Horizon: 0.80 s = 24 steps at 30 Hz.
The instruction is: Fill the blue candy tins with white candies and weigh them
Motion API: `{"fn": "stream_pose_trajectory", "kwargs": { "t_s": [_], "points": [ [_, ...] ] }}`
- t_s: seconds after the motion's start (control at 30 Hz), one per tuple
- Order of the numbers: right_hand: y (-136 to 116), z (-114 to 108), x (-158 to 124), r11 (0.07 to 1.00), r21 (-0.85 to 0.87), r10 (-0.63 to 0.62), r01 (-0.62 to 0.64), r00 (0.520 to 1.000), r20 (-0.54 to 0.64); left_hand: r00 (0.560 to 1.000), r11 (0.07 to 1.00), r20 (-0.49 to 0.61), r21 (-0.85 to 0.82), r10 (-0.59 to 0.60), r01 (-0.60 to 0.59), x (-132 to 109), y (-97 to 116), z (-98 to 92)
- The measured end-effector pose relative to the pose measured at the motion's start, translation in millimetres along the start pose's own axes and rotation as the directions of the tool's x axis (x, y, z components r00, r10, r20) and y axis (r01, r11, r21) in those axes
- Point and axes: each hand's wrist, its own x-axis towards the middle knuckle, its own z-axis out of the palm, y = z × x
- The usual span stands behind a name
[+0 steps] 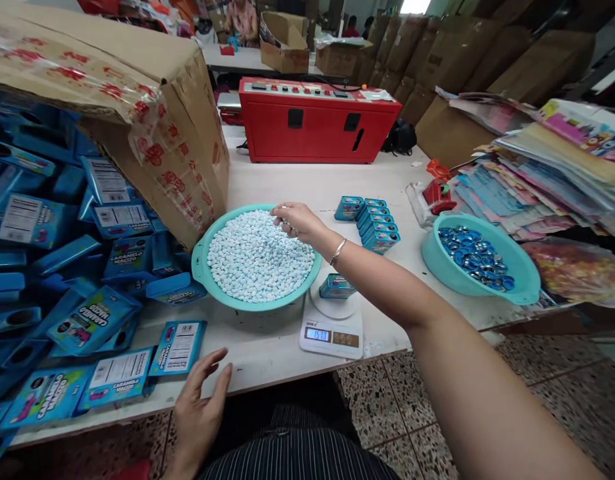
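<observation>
My right hand (298,221), with a bracelet at the wrist, is over the far right side of a turquoise basin (257,306) full of small pale blue candies (247,257). Its fingers are curled together around a few candies at the fingertips. My left hand (203,393) hangs by the table's front edge, thumb and fingers apart, holding nothing. A blue candy box (336,286) stands on a white digital scale (332,337), partly behind my right forearm. Several similar filled-looking boxes (380,227) stand in a cluster beyond the scale; whether they are full I cannot tell.
A large cardboard carton (187,153) on the left spills blue boxes (95,320) onto the table. A second turquoise basin (437,267) holds blue caps (472,257). A red machine (317,127) stands at the back. Stacked printed sheets (527,180) lie at right.
</observation>
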Motion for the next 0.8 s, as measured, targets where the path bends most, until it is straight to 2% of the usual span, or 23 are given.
{"fn": "stream_pose_trajectory", "kwargs": {
  "t_s": [0.07,0.13,0.3,0.47,0.6,0.8],
  "points": [
    [3.2,5.7,3.4,0.994,0.084,0.065,-0.063,0.998,-0.021,0.986,0.987,-0.049,-0.029,-0.161,0.160,-7.7,-14.5,-6.9],
    [7.4,12.4,6.4,0.991,0.099,0.095,-0.093,0.995,-0.022,0.973,0.974,-0.079,-0.082,-0.217,0.211,-9.8,-20.0,-6.3],
    [15.1,25.4,10.9,0.992,0.028,0.123,-0.123,0.992,-0.010,0.983,0.981,-0.106,-0.136,-0.151,0.136,-1.4,-12.1,5.2],
    [10.4,29.7,12.8,0.975,0.126,0.177,-0.184,0.982,0.066,0.995,0.992,-0.056,-0.102,-0.077,0.071,5.9,-2.4,7.0],
    [6.1,34.9,10.3,0.948,0.218,0.221,-0.234,0.972,0.081,0.996,0.993,-0.034,-0.096,-0.077,0.073,7.0,0.7,5.9],
    [8.4,33.8,3.7,0.956,0.216,0.190,-0.198,0.980,0.057,0.996,0.990,-0.015,-0.114,-0.090,0.088,6.9,4.0,10.2]
  ]
}}
